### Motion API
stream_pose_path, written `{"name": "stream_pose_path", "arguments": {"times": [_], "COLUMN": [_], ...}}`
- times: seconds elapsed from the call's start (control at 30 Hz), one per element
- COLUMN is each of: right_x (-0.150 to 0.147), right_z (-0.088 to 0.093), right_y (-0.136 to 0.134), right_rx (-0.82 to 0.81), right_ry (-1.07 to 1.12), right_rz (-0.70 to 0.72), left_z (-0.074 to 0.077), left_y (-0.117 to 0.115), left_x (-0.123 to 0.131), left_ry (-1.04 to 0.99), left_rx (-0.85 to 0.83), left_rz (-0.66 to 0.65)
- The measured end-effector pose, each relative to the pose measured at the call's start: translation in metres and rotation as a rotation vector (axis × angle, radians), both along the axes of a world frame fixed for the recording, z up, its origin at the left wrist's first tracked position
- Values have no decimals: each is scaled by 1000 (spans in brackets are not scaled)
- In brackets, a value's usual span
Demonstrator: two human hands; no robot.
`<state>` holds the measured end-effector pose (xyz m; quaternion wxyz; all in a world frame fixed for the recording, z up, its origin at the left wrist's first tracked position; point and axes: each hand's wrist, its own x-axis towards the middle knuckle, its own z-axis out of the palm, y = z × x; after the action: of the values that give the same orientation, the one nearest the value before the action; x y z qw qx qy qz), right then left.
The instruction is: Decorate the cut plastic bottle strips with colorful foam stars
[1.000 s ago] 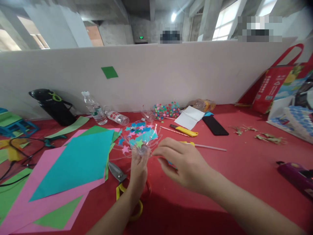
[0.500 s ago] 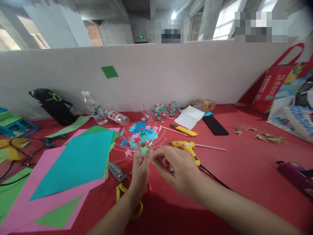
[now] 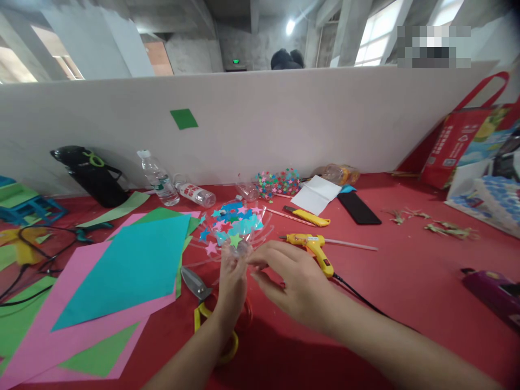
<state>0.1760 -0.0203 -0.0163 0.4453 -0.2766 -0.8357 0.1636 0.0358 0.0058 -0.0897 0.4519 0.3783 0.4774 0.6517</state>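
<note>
bare counter (image 3: 414, 287) is left open beyond the right hand (image 3: 292, 281). the way ahead is narrowed by the star-covered plastic piece (image 3: 238, 222) and the glue gun (image 3: 311, 245) with its cord; the left is blocked by scissors (image 3: 195, 286) and paper sheets (image 3: 122, 265).

Light: bright, even daylight on the white partition (image 3: 284, 124).
Source: blown-out windows (image 3: 376, 40) above its right end, ceiling lamp (image 3: 289, 27) over its middle.
Shadow: soft, on the desk (image 3: 406, 281) beneath left hand (image 3: 231, 281) and right hand (image 3: 296, 281).
Edges: partition top bows; corners smear.
</note>
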Motion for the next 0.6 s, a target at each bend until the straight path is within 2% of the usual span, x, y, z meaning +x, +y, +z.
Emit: {"name": "stream_pose_path", "arguments": {"times": [0.1, 0.4, 0.6], "right_x": [0, -1, 0], "right_z": [-1, -2, 1], "right_y": [1, 2, 2], "right_rx": [20, 48, 62], "right_ry": [-12, 56, 108], "right_rz": [-1, -8, 4], "left_z": [-2, 4, -1], "left_y": [1, -3, -2], "left_x": [1, 1, 3], "left_ry": [-4, -84, -13], "left_rx": [-5, -59, 23], "left_rz": [25, -57, -49]}}
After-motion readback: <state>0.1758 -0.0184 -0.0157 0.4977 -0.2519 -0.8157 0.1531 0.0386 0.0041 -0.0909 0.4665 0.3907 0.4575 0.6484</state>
